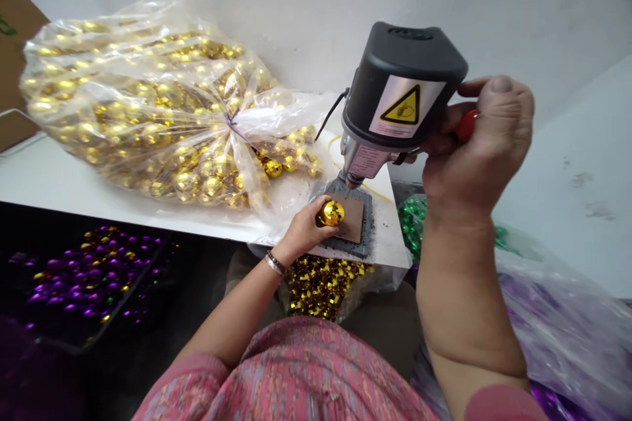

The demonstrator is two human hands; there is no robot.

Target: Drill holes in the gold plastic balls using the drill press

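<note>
My left hand (307,226) pinches a shiny gold faceted ball (333,212) between thumb and fingers. The ball is over a brown board (351,220) on the grey metal base (368,245) of a small bench drill press (405,89). The drill's chuck (354,181) is just above and beyond the ball; I cannot tell if a bit touches it. My right hand (494,125) is closed round a red knob (467,125) on the right side of the black drill housing. Dark crumbs lie on the base.
A big tied clear bag (148,112) of gold balls covers the left of the white table (64,174). More gold pieces (320,286) fill a bag below the front edge. A dark bin (93,276) with purple and gold balls stands lower left. Green (413,217) and purple (548,316) bags are at right.
</note>
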